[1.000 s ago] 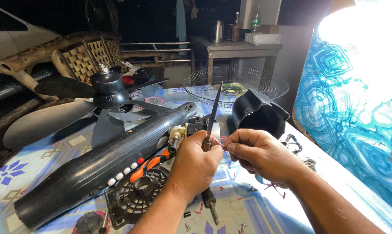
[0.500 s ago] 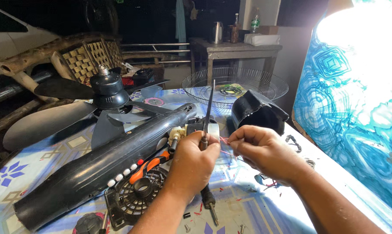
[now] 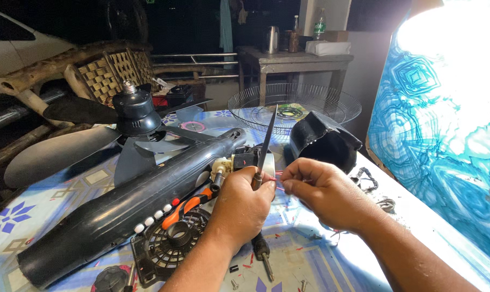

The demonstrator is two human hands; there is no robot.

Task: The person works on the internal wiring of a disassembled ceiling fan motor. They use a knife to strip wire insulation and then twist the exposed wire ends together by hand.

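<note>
Pinching a thin red wire [image 3: 277, 182] in my right hand [image 3: 323, 192], just above the tabletop [image 3: 331, 259], I judge it light, limp and fragile; my left hand [image 3: 244, 201] grips the stiff knife [image 3: 265, 145] by its handle, blade up

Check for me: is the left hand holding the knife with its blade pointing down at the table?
No, the left hand grips the knife with the blade pointing up, its tip rising toward the wire fan guard.
</note>
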